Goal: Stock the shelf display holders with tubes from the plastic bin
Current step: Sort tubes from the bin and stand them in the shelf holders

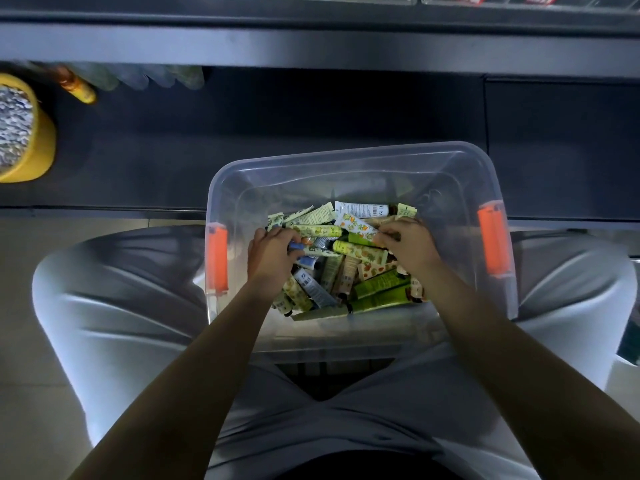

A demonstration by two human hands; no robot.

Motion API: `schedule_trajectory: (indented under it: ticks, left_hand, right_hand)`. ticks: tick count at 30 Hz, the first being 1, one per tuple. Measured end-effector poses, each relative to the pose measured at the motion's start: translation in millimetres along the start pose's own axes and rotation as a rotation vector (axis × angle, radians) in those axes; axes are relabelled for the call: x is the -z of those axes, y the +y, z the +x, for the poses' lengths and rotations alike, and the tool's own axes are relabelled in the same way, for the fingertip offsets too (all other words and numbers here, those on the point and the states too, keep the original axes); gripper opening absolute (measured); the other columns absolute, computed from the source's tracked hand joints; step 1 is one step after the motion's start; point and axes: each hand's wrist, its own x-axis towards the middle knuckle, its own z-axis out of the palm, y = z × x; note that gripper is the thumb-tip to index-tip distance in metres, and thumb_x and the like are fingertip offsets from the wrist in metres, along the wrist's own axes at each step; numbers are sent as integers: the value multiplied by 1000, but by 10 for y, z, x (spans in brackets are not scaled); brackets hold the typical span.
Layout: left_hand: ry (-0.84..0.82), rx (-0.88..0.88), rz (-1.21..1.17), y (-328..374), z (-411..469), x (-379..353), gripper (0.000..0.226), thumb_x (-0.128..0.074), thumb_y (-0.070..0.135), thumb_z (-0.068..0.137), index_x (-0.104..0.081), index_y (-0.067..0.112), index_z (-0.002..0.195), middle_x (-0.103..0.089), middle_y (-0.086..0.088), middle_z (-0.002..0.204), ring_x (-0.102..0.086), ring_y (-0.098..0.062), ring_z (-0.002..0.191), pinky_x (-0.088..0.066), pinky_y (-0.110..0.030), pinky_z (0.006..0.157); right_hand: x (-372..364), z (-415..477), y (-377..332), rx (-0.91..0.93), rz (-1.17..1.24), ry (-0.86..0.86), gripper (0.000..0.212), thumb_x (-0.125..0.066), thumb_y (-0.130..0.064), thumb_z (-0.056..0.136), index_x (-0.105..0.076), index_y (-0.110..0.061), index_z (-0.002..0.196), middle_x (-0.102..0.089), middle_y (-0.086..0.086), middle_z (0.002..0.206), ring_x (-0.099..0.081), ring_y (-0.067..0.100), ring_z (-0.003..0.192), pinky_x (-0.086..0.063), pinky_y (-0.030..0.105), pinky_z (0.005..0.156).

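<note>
I'm looking straight down into the clear plastic bin with orange side latches (460, 174), which sits between the person's knees, in front of the dark lower shelf (311, 126). A loose heap of small printed tubes (377, 285) in green, cream and white covers the near half of its floor.

Both hands are down inside the bin, on top of that heap. The left hand (272, 252) has its fingers curled round the near end of a pale leaf-printed tube (318, 232), which runs out to the right from the grip; more tubes are bunched under the same fingers, but I can't count them. The right hand (408, 245) pinches the end of a white tube with orange fruit print (355, 224), which points left towards the other hand.

The clear display holders with red tags (519, 1) are at the very top edge, well apart from the hands. A round yellow tub (38, 147) stands far left on the shelf.
</note>
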Motion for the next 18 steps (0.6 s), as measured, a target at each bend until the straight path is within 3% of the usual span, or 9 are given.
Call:
schedule_trajectory:
  ticks: [4,8,10,12,15,18]
  left_hand:
    - [-17,-57,134,4,-51,14,30,-53,29,93,-62,26,122,-55,0,118,-39,-24,112,-30,-31,94]
    - [-30,-54,179,46,-129,73,26,-52,34,93,-67,26,113,-53,0,116,-38,-23,114,-30,-30,95]
    - [-5,-43,148,31,-177,87,26,-54,35,91,-68,26,111,-54,1,117,-41,-22,116,-29,-30,97]
    - [22,-10,63,18,-240,115,26,-59,36,88,-68,26,110,-56,0,116,-44,-22,116,-30,-30,97]
    - [47,55,-212,72,-369,206,24,-66,29,86,-70,21,108,-63,-3,110,-55,-25,109,-40,-34,99]
    - [72,133,-557,196,-583,356,24,-68,18,85,-68,10,108,-66,-3,102,-60,-18,94,-46,-12,79]
  right_hand:
    - [107,-122,-125,-61,289,5,30,-66,-18,87,-67,-4,114,-66,7,114,-57,11,98,-36,8,77]
    - [209,-254,-222,-83,441,-7,30,-64,-23,88,-67,-8,114,-65,-1,103,-57,8,96,-38,12,79]
    - [256,-324,-279,-64,524,1,25,-64,-23,89,-70,-7,107,-69,3,96,-61,8,85,-42,11,73]
    - [293,-405,-343,-39,602,23,18,-63,-21,89,-71,-8,97,-69,0,89,-60,3,78,-43,6,67]
    - [319,-531,-408,-54,735,47,9,-63,-23,89,-67,-18,96,-67,-6,93,-59,2,83,-44,14,68]
    - [333,-637,-444,-48,836,26,9,-63,-24,89,-67,-24,97,-68,-2,104,-60,10,92,-44,22,70]
